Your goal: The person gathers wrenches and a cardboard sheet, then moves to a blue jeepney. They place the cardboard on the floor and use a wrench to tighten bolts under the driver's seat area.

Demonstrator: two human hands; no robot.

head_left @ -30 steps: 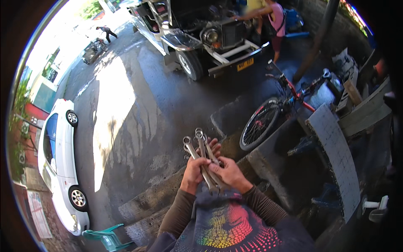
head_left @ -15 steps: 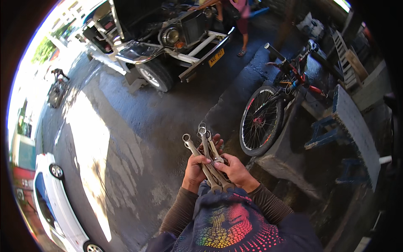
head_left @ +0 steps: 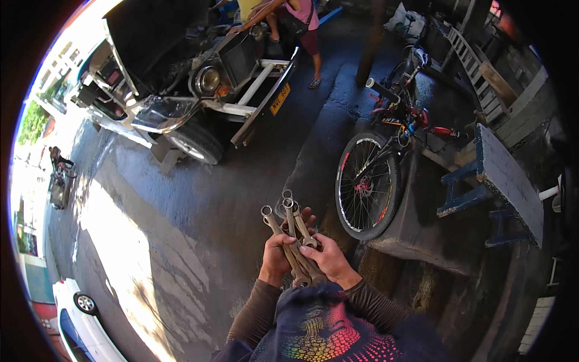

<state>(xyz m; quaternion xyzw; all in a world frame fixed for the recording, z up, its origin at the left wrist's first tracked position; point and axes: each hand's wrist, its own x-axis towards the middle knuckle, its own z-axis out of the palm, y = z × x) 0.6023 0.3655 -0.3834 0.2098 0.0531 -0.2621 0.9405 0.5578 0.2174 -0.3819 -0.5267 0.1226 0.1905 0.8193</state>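
Note:
Several worn metal combination wrenches (head_left: 290,222) lie in a fanned bundle between my two hands, in front of my body. My left hand (head_left: 276,254) is closed round the left side of the bundle, thumb laid across the shafts. On the other side, my right hand (head_left: 330,259) grips it with the thumb on top, its farther fingers partly hidden beneath. The ring ends point away from me and spread apart. Toward my dark printed shirt (head_left: 319,329), open jaws of the longer wrenches stick out below my hands; one shorter wrench has its jaw near my right thumb.
Ahead stands an old vehicle (head_left: 235,63) with its hood raised; two people lean at its front. A bicycle (head_left: 369,186) is right of my hands by a concrete block (head_left: 416,241). Farther right are a worn bench (head_left: 509,181) and a ladder (head_left: 479,75). A white car (head_left: 90,332) stands lower left.
The view has tilted and turned slightly, so the vehicle sits farther left and the white car lower. Both hands still hold the wrenches, with the ring ends a little lower in the picture.

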